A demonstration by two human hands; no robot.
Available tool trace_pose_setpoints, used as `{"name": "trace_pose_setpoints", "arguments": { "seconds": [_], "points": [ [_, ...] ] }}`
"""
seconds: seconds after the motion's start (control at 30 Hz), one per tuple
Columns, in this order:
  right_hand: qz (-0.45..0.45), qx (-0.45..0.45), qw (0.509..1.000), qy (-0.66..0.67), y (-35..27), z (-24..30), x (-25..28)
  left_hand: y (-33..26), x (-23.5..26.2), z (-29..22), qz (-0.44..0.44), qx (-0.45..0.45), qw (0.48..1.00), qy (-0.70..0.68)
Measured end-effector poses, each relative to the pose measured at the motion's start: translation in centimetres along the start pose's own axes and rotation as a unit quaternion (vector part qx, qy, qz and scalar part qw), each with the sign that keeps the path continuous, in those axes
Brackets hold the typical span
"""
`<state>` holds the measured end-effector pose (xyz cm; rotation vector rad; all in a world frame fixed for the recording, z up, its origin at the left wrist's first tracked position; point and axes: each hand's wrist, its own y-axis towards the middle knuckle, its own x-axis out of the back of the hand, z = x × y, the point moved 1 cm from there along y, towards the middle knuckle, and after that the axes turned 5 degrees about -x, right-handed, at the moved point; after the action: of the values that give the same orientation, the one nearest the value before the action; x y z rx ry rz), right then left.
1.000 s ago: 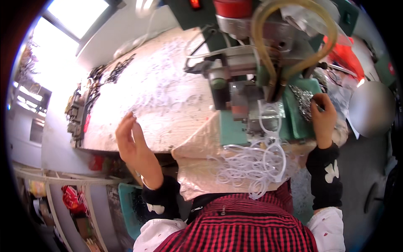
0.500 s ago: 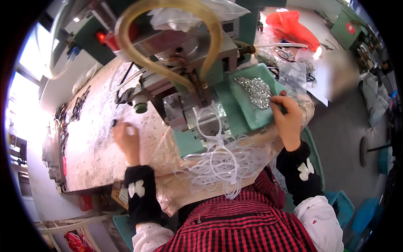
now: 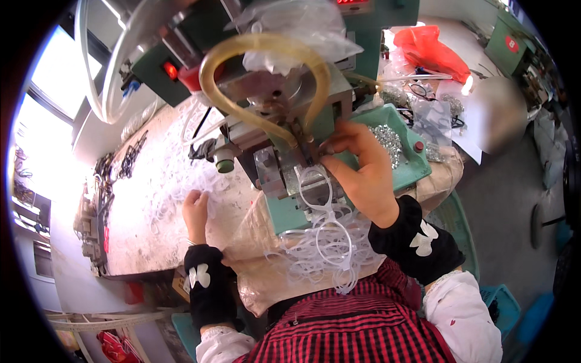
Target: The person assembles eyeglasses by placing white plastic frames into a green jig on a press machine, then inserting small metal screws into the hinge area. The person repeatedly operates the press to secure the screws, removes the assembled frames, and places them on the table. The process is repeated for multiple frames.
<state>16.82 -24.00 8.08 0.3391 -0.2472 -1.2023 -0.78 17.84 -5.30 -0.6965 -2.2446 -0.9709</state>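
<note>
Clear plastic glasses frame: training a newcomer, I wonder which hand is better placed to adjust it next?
Probably the right hand: it's close beside the frame; the left hand is farther away.

Apron (image 3: 351, 323) red-black checked; cuffs (image 3: 396, 233) black, white-patterned; spectacle frames (image 3: 327, 213) whitish; tray (image 3: 410, 175) green; hose (image 3: 209, 75) amber; bag (image 3: 433, 51) red.

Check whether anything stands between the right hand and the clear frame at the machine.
Nothing visible stands between the right hand and the clear frame. The dark metal tip is just left of that hand, above the frame's top end in the view; the yellow hose loops higher.
</note>
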Motion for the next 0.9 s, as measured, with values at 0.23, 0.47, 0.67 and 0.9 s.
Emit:
{"name": "trace_pose_setpoints", "arguments": {
  "seconds": [0.23, 0.47, 0.67, 0.9],
  "points": [
    [0.023, -0.087, 0.986, 0.141, 0.2, 1.0, -1.1, -2.5, 3.6, -19.3, -0.039, 0.104, 0.900, -0.422],
    [0.048, -0.095, 0.976, 0.190, -1.8, 3.7, -0.7, -8.4, 6.0, -33.3, 0.307, 0.199, 0.706, -0.607],
    [-0.117, 0.034, 0.988, -0.097, 1.3, -2.7, 5.4, -7.8, 0.0, -34.6, 0.417, 0.264, 0.599, -0.630],
    [0.036, 0.134, 0.913, -0.385, -1.9, -5.8, 5.1, -8.1, -0.8, -35.1, 0.418, 0.270, 0.636, -0.590]
  ]
}}
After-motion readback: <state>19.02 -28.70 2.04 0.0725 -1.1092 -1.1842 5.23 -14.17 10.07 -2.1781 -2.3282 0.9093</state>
